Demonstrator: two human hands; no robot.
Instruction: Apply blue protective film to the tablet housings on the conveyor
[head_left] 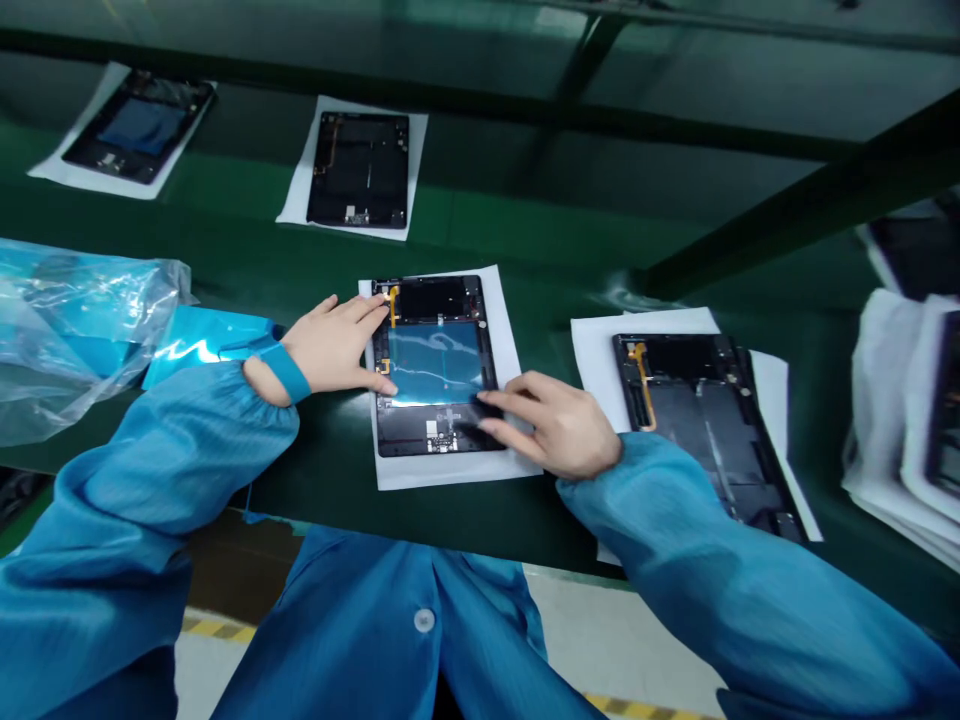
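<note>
An opened black tablet back (pixel 437 366) lies on a white sheet (pixel 504 340) in front of me, with a shiny blue film (pixel 435 362) over its middle. My left hand (pixel 335 345) lies flat and open against the tablet's left edge, its fingers stretched onto the frame. My right hand (pixel 553 424) rests at the tablet's lower right corner, with its fingertips pressed on the film's lower right edge. Both arms wear blue sleeves.
A second opened tablet on paper (pixel 697 420) lies to the right. Two more tablets on paper (pixel 360 170) (pixel 139 125) sit further back on the green belt (pixel 247 260). A clear plastic bag (pixel 71 320) and blue film sheets (pixel 206 340) lie left. White-wrapped stacks (pixel 900 420) stand at far right.
</note>
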